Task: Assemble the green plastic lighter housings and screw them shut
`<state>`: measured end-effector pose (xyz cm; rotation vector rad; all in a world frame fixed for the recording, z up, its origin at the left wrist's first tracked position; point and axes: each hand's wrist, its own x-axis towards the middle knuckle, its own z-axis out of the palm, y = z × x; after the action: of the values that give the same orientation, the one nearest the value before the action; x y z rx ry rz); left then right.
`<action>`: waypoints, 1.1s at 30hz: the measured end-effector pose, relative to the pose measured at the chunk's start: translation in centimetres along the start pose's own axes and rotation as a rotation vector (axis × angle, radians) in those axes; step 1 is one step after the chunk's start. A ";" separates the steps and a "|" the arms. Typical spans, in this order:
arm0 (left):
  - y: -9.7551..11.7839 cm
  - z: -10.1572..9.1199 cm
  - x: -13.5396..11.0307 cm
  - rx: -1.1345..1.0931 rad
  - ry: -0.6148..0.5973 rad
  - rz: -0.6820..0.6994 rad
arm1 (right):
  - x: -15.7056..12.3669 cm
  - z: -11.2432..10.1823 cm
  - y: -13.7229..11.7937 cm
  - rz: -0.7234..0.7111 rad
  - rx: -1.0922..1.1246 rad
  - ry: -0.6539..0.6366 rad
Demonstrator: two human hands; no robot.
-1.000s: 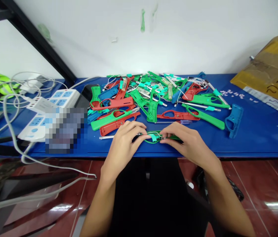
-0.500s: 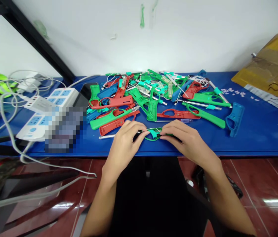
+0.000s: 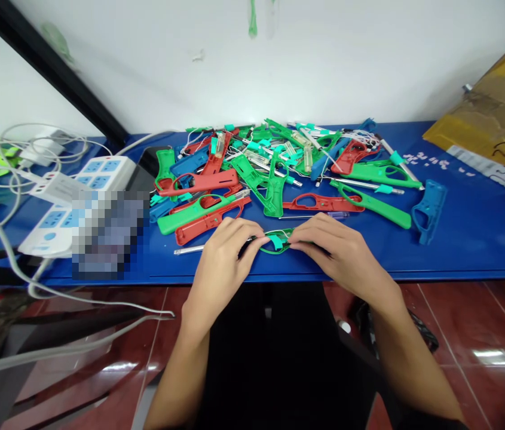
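Note:
My left hand [image 3: 224,263] and my right hand [image 3: 344,248] pinch the two ends of a green lighter housing half [image 3: 271,251] near the table's front edge. Between my fingertips show its teal trigger [image 3: 276,242] and a thin white wire; the ends are hidden under my fingers. A silver metal tube [image 3: 188,250] sticks out left from behind my left hand, and I cannot tell if it is joined to the housing. Just beyond my hands lie a red housing half [image 3: 324,204] and a screwdriver with a purple handle [image 3: 338,214].
Red, green and blue housings, metal tubes and wires form a pile [image 3: 261,158] at the back of the blue table [image 3: 369,257]. A blue housing piece [image 3: 429,212] lies right. White power strips [image 3: 39,239], cables and a pixelated patch occupy the left; a cardboard box [image 3: 494,113] stands right.
The camera view has shifted slightly. Both hands keep their pinch on the green lighter housing half, with little visible movement.

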<state>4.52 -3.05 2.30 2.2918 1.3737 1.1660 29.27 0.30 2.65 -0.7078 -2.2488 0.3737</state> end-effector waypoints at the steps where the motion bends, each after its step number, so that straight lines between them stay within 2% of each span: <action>1: 0.0 0.0 0.0 0.009 -0.005 0.002 | 0.0 0.0 -0.1 0.013 0.008 0.004; 7: 0.2 0.1 -0.2 0.040 -0.034 -0.008 | 0.1 0.0 -0.4 0.065 0.034 0.020; 13: 0.1 0.3 -0.4 0.011 -0.015 -0.045 | 0.0 -0.1 -0.4 0.041 0.067 0.033; 23: -0.2 0.2 -0.1 -0.009 0.016 0.048 | -0.1 -0.2 -0.4 -0.055 0.063 0.042; 33: -0.3 0.0 -0.1 -0.053 -0.001 0.054 | -0.4 -0.1 -0.3 -0.032 0.078 0.026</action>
<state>4.30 -2.94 2.11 2.3057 1.2726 1.2017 29.47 -0.20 2.63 -0.6317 -2.2063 0.4317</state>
